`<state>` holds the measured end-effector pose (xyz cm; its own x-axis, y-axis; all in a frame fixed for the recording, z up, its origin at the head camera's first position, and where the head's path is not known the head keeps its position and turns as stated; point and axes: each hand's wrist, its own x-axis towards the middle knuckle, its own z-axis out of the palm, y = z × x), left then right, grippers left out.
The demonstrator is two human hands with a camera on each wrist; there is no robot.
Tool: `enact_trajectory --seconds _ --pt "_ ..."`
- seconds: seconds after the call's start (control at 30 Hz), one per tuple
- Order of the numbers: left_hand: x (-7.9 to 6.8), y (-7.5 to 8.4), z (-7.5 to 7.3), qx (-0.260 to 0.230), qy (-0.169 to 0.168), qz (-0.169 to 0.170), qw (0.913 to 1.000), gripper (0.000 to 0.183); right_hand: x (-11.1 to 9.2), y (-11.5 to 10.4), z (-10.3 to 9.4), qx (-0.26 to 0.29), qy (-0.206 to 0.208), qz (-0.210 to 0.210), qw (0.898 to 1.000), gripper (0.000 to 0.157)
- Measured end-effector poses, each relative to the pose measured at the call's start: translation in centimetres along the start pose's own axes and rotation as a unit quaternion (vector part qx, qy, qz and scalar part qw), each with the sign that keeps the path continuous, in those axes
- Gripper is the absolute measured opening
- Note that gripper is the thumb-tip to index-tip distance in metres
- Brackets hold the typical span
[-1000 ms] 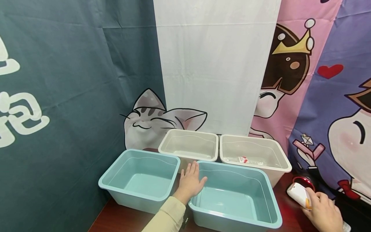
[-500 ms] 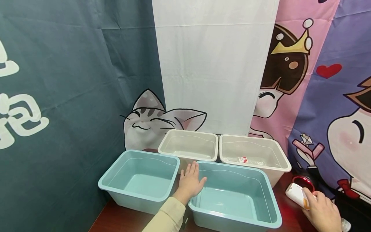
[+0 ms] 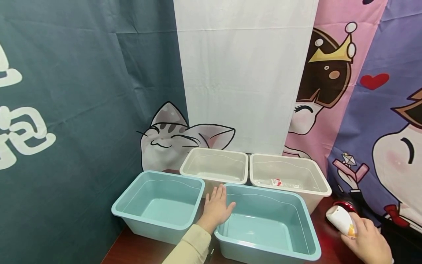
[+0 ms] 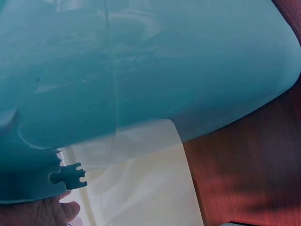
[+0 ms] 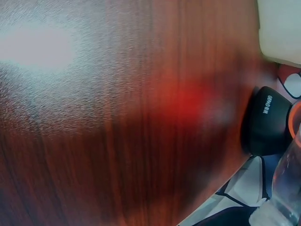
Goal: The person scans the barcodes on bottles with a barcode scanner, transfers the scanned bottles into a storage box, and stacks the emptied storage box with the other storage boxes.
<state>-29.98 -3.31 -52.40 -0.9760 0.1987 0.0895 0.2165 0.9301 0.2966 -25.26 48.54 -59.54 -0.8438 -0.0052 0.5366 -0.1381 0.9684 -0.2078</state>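
Observation:
My left hand point(image 3: 215, 209) lies with straight fingers over the left rim of the right blue tub point(image 3: 265, 246), its thumb toward the inside. Part of that hand point(image 4: 42, 213) shows low in the left wrist view, against the blue plastic. Near the right edge my right hand point(image 3: 370, 240) grips a white bottle point(image 3: 340, 219) with a yellow-orange patch, its rounded end pointing toward the back left. The fingers cover the bottle's other half. In the right wrist view, a clear bottle neck with a white cap point(image 5: 270, 215) shows at the lower right; the hand is out of sight.
Beside the left hand stands another blue tub point(image 3: 155, 221). Two cream tubs, left point(image 3: 214, 178) and right point(image 3: 290, 187), stand behind; the right one holds a clear bottle with a red-and-white label point(image 3: 276, 182). A black device point(image 5: 268, 117) with a red ring sits at the right. Printed cloth hangs behind.
My right hand has shifted slightly right and the bottle has turned a little in it, its cap end now nearly hidden. The left hand and the tubs have stayed in place.

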Motion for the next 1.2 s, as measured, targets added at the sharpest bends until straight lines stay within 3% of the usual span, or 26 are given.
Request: enact_trajectory --seconds 0.33,0.57,0.83,1.2 --pt "0.0 -0.2 0.2 -0.005 0.002 0.002 1.0000 0.077 0.9 -1.0 -1.3 0.021 -0.038 0.086 0.995 0.099" --pt "0.1 -0.2 0.4 -0.013 0.008 0.002 0.9999 0.077 1.4 -1.4 -1.4 0.103 0.021 0.048 0.993 0.102" --pt "0.0 -0.2 0.2 -0.015 0.005 0.001 0.9999 0.077 2.9 -2.6 -2.1 0.155 0.046 0.021 0.987 0.108" --pt "0.0 -0.2 0.1 -0.019 0.008 0.001 0.9998 0.077 4.0 -2.8 -2.8 0.153 0.061 0.003 0.986 0.116"
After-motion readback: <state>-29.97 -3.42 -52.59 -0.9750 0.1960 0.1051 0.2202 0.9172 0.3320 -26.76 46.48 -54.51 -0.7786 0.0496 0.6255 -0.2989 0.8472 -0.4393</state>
